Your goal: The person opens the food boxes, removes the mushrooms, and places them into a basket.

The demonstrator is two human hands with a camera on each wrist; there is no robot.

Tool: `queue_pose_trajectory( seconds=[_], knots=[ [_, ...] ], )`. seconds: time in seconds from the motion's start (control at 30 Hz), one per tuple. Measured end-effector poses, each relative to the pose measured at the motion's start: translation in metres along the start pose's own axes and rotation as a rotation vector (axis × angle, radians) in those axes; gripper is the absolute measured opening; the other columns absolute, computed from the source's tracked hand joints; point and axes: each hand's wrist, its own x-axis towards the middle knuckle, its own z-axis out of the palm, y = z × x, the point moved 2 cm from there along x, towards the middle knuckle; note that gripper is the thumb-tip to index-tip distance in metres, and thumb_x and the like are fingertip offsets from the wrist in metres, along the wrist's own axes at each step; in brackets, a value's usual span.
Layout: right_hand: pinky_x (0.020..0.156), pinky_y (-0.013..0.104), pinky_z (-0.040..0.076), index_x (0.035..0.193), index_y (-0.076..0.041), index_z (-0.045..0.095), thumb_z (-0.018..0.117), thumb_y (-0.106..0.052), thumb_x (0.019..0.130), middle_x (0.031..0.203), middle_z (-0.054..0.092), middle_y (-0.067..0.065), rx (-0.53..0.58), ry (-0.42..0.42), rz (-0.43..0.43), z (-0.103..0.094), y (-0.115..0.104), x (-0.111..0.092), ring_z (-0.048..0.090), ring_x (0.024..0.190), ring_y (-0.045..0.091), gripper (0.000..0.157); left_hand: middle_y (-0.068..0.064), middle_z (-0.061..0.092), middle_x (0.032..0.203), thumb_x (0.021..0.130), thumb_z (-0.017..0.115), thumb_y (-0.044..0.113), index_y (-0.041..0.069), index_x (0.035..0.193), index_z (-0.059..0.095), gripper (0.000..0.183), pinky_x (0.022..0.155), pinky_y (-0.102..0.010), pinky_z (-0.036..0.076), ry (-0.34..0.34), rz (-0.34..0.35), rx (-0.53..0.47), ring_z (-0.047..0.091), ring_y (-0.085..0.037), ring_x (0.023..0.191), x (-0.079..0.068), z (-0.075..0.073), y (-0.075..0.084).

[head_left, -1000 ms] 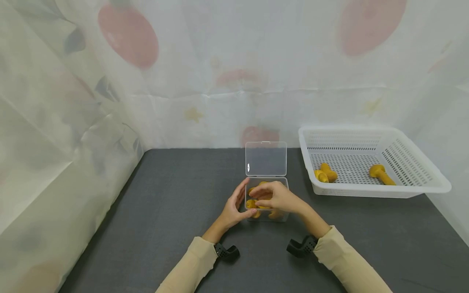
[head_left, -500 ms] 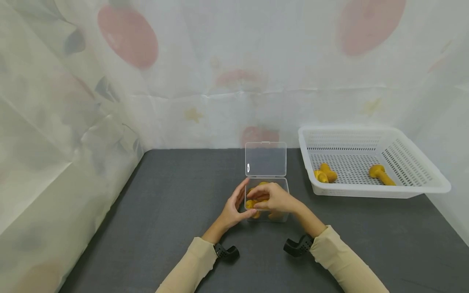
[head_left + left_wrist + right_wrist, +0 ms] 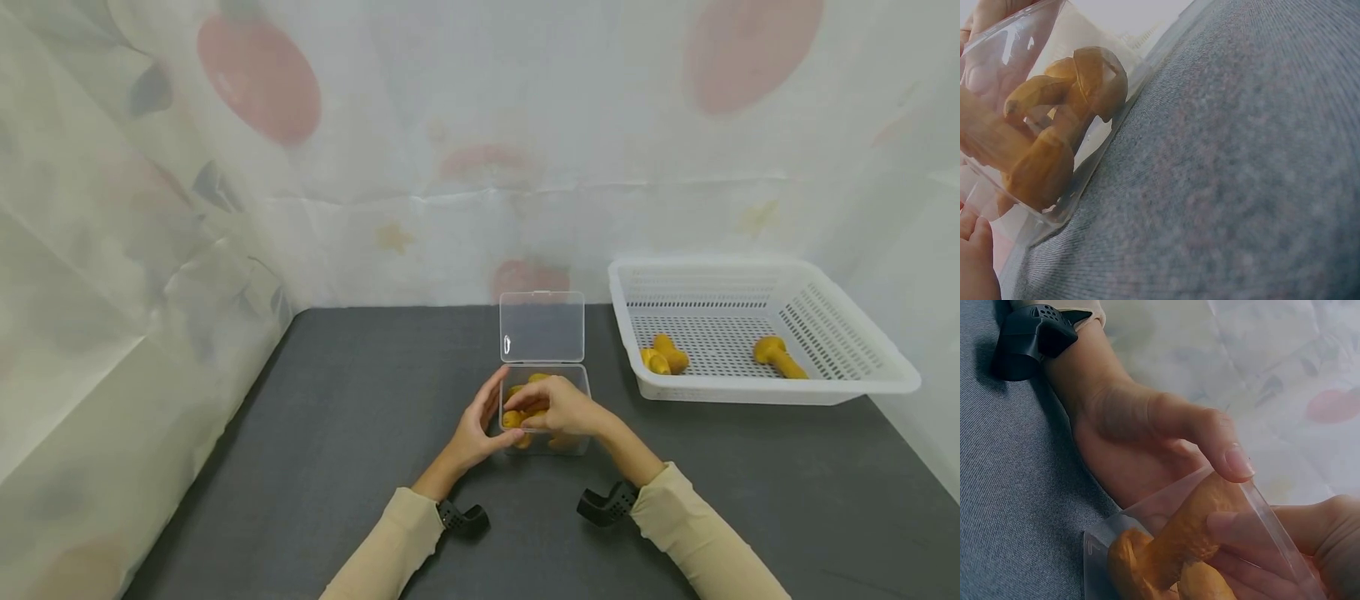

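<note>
Where the dark table (image 3: pixel 360 417) ran back toward a patterned sheet (image 3: pixel 600 125), a clear plastic box (image 3: pixel 581 377) stood near its middle, lid (image 3: pixel 542 327) turned back at the far edge. Contents: several yellow pieces (image 3: pixel 513 419), knobbed, heaped one against another, seen also through the walls from both wrists. Left hand (image 3: pixel 474 427): held the box from its left side, fingers along that wall, thumb bent at the near rim. Right hand (image 3: pixel 566 407): dipped into the box, thumb and fingers curved and narrowly parted among the pieces; whether it gripped one could not be told. White basket (image 3: pixel 787 389), perforated, right of the box and apart from it: held a small cluster (image 3: pixel 670 354) at its left end and a single stemmed piece (image 3: pixel 780 358) farther right. Pale sleeves (image 3: pixel 386 542) covered both forearms; each wrist bore a black device (image 3: pixel 465 518).
</note>
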Motion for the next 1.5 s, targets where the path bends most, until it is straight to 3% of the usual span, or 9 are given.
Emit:
queue_pose_trajectory(
  seconds=[0.2, 0.37, 0.53, 0.8, 0.97, 1.17, 1.27, 1.33, 1.5],
  knots=[
    [0.083, 0.033, 0.060, 0.110, 0.003, 0.070, 0.072, -0.003, 0.083, 0.099, 0.066, 0.018, -0.045, 0.041, -0.016, 0.001, 0.000, -0.001, 0.068, 0.094, 0.029, 0.027, -0.018, 0.016, 0.162, 0.085, 0.073, 0.021, 0.008, 0.154, 0.020, 0.088, 0.115, -0.010, 0.022, 0.003, 0.019, -0.009, 0.012, -0.039, 0.150, 0.001, 0.001, 0.000],
    [0.081, 0.035, 0.060, 0.107, 0.002, 0.070, 0.072, -0.003, 0.083, 0.101, 0.067, 0.018, -0.045, 0.089, -0.044, -0.001, 0.001, -0.003, 0.067, 0.091, 0.025, 0.025, -0.017, 0.017, 0.162, 0.085, 0.074, 0.024, 0.010, 0.154, 0.021, 0.088, 0.115, -0.008, 0.022, 0.010, 0.013, -0.018, 0.014, -0.038, 0.151, 0.001, 0.001, -0.002],
    [0.078, 0.023, 0.058, 0.110, 0.003, 0.068, 0.070, -0.006, 0.086, 0.103, 0.070, 0.019, -0.059, 0.113, -0.007, -0.003, 0.000, -0.005, 0.069, 0.089, 0.022, 0.026, -0.017, 0.018, 0.162, 0.084, 0.075, 0.023, 0.011, 0.154, 0.021, 0.089, 0.116, -0.010, 0.022, 0.010, 0.012, -0.016, 0.014, -0.037, 0.151, 0.001, 0.002, -0.003],
    [0.081, 0.031, 0.060, 0.109, 0.003, 0.068, 0.071, -0.004, 0.084, 0.105, 0.072, 0.020, -0.009, 0.227, 0.023, -0.011, -0.009, -0.013, 0.071, 0.094, 0.031, 0.026, -0.014, 0.015, 0.164, 0.086, 0.073, 0.022, 0.014, 0.155, 0.019, 0.088, 0.123, -0.027, 0.021, -0.004, -0.018, 0.007, 0.012, -0.035, 0.152, 0.000, 0.003, 0.000],
    [0.080, 0.030, 0.060, 0.106, 0.004, 0.068, 0.072, -0.002, 0.082, 0.104, 0.071, 0.022, 0.039, 0.306, 0.004, -0.013, -0.008, -0.016, 0.071, 0.094, 0.033, 0.025, -0.015, 0.015, 0.163, 0.086, 0.073, 0.024, 0.012, 0.155, 0.019, 0.088, 0.122, -0.022, 0.020, -0.001, -0.001, 0.010, 0.011, -0.035, 0.152, 0.001, 0.001, 0.000],
    [0.079, 0.026, 0.060, 0.105, 0.005, 0.068, 0.072, 0.000, 0.082, 0.102, 0.071, 0.023, 0.055, 0.369, -0.018, -0.014, -0.007, -0.016, 0.072, 0.090, 0.031, 0.024, -0.016, 0.015, 0.163, 0.086, 0.073, 0.026, 0.011, 0.155, 0.019, 0.089, 0.122, -0.043, 0.018, -0.002, 0.005, 0.023, 0.012, -0.037, 0.151, 0.001, 0.001, 0.000],
    [0.079, 0.022, 0.059, 0.105, 0.005, 0.068, 0.073, -0.001, 0.082, 0.102, 0.071, 0.024, 0.071, 0.400, -0.018, -0.016, -0.008, -0.017, 0.073, 0.089, 0.024, 0.024, -0.015, 0.014, 0.163, 0.086, 0.073, 0.023, 0.012, 0.155, 0.018, 0.089, 0.121, -0.047, 0.017, -0.004, -0.004, 0.018, 0.012, -0.037, 0.151, 0.001, 0.001, 0.000],
    [0.078, 0.020, 0.059, 0.105, 0.005, 0.067, 0.073, -0.002, 0.082, 0.102, 0.071, 0.025, 0.096, 0.421, -0.021, -0.018, -0.008, -0.019, 0.073, 0.088, 0.017, 0.025, -0.015, 0.015, 0.163, 0.086, 0.073, 0.021, 0.013, 0.155, 0.018, 0.088, 0.122, -0.043, 0.018, -0.002, -0.009, 0.017, 0.011, -0.036, 0.152, 0.000, 0.001, -0.001],
    [0.079, 0.017, 0.058, 0.106, 0.008, 0.065, 0.073, -0.004, 0.083, 0.104, 0.069, 0.029, 0.164, 0.453, -0.039, -0.021, -0.011, -0.022, 0.072, 0.087, 0.007, 0.027, -0.014, 0.016, 0.163, 0.085, 0.074, 0.016, 0.013, 0.154, 0.020, 0.088, 0.122, -0.020, 0.020, 0.007, -0.013, 0.022, 0.012, -0.035, 0.152, 0.000, 0.000, -0.004]
  ],
)
